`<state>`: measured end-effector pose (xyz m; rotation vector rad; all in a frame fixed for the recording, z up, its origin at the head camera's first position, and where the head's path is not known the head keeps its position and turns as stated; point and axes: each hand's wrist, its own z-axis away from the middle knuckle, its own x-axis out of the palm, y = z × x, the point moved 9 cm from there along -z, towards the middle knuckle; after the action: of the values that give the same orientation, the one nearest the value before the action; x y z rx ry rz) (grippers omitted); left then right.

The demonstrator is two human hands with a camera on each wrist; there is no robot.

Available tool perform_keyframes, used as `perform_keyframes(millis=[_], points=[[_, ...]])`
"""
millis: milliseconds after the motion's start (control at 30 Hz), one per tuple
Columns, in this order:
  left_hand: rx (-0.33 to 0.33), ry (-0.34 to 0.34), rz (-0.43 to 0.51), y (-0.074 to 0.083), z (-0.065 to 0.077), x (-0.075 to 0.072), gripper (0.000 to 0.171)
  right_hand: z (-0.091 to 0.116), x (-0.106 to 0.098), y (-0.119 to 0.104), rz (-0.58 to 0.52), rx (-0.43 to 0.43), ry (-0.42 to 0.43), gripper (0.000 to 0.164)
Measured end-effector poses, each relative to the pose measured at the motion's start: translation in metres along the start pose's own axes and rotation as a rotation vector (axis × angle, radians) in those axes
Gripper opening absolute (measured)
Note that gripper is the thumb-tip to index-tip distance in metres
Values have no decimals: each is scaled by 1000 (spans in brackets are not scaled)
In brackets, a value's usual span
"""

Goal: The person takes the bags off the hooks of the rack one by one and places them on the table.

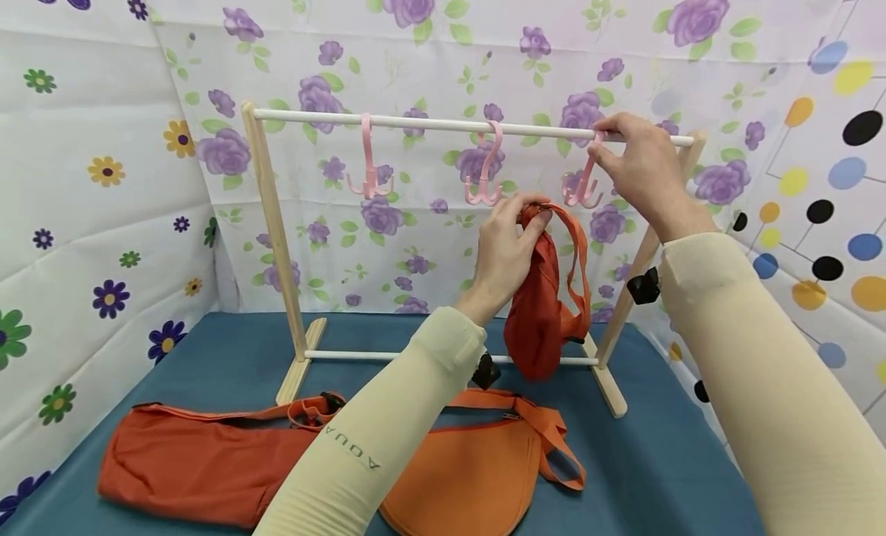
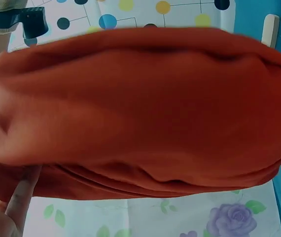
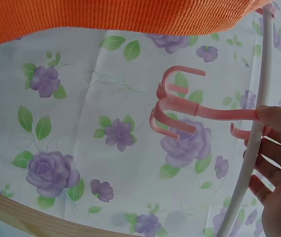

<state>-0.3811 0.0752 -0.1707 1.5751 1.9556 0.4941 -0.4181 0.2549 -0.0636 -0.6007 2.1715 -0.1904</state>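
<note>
My left hand [image 1: 507, 248] pinches the top of a red-orange bag [image 1: 538, 321], which hangs in the air in front of the rack with its strap looping to the right. In the left wrist view the bag's cloth [image 2: 145, 113] fills most of the picture. Up at the rail's right end, my right hand [image 1: 640, 163] grips the top of a pink hook [image 1: 584, 178] where it goes over the white rail [image 1: 429, 124]. The right wrist view has the thumb on the stem of that pink hook [image 3: 180, 106], its prongs bare, with fingers behind the rail.
Two more pink hooks hang on the rail, one at the left [image 1: 369, 163] and one near the middle [image 1: 487, 171]. A red bag [image 1: 201, 459] and an orange bag [image 1: 464, 482] lie on the blue cloth [image 1: 664, 459]. Wooden posts [image 1: 277, 236] hold up the rack.
</note>
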Motion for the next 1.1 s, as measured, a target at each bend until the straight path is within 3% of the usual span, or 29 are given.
perform_keyframes(millis=[400,600,833,1100], points=[[29,-87,3,8,-3,-3,25,3,3,-1,8,-21,-9,41],[42,-92,6,13,-5,-7,27,2,0,-3,2,-52,19,41],[42,-91,23,16,-5,-11,28,4,0,-2,-23,-21,1,47],[54,-81,51,22,-8,-18,28,16,-6,-2,-87,-53,75,43]])
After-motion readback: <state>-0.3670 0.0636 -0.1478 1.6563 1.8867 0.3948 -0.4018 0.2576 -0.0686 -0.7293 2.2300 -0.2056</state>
